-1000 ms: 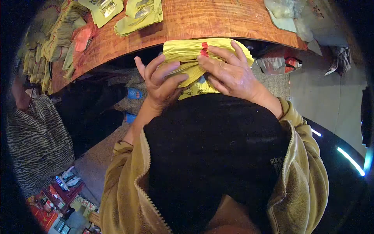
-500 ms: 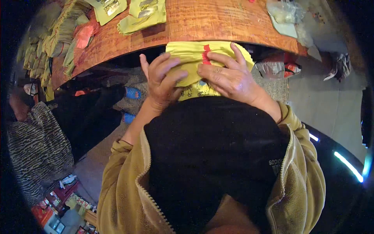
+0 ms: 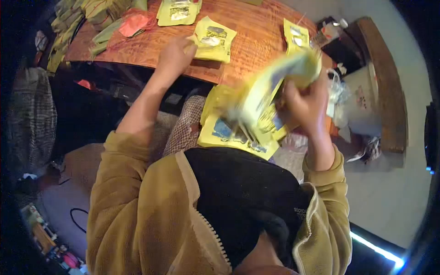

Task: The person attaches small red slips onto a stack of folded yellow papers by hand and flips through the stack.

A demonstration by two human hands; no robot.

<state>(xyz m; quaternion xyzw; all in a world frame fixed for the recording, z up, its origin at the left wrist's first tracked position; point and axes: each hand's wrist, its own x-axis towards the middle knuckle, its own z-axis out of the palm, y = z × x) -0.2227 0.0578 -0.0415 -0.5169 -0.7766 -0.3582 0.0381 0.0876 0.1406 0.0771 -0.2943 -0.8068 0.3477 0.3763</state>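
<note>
My right hand (image 3: 309, 105) is closed on some yellow joss paper (image 3: 268, 85), raised over my lap, bent and smeared by motion. Below it, more yellow joss paper sheets (image 3: 236, 137) with dark print and foil patches lie spread across my lap. At the table's near edge, my left hand (image 3: 176, 57) pinches the left corner of a small stack of yellow joss paper (image 3: 214, 42) with a silver patch. Its fingertips are partly hidden at the corner.
The curved wooden table (image 3: 254, 27) bears another yellow stack (image 3: 178, 11) at the back and one at the right (image 3: 295, 35). Red paper (image 3: 134, 24) and bundles lie at the left. A plastic bottle (image 3: 331, 31), a pale bin (image 3: 362, 103) and a wooden bench (image 3: 385, 87) stand right.
Both hands have left the fanned yellow paper with the red strip. My left hand moved to the stack on the table; my right lifted paper. The view has turned, showing more at the right.
</note>
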